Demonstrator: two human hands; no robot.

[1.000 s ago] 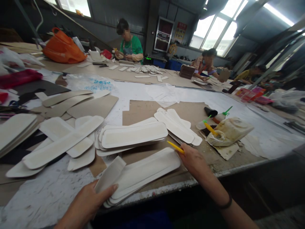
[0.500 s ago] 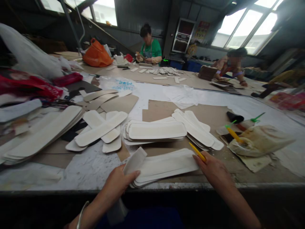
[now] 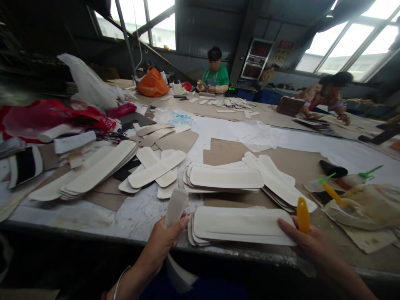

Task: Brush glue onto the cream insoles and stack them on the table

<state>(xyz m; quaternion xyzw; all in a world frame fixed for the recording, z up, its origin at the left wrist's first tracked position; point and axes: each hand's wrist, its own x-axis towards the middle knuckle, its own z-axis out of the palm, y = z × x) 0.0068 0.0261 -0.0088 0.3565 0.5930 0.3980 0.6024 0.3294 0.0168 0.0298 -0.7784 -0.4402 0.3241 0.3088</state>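
My left hand [image 3: 170,233] is closed around a bundle of thin white strips [image 3: 176,206], whose lower ends hang past the table edge. In front of me lies a stack of long white round-cornered pieces [image 3: 237,225]. My right hand [image 3: 304,239] rests at the stack's right end, its thumb on the top piece. A flat yellow plastic handle [image 3: 303,214] with a hole in its rounded end stands up from that hand; its other end is hidden. Just behind is another pile of white pieces [image 3: 226,177].
More white pieces lie fanned [image 3: 100,171] and crossed [image 3: 158,168] on the left. At right are an open pouch [image 3: 359,212] with a yellow stick in it and a black cup [image 3: 333,168]. Two people work across the table, one in a green top [image 3: 222,75].
The view has swung left. My left hand has drawn the strips away from the stack's left end. In my right hand, the yellow handle has turned from slanting left to upright.
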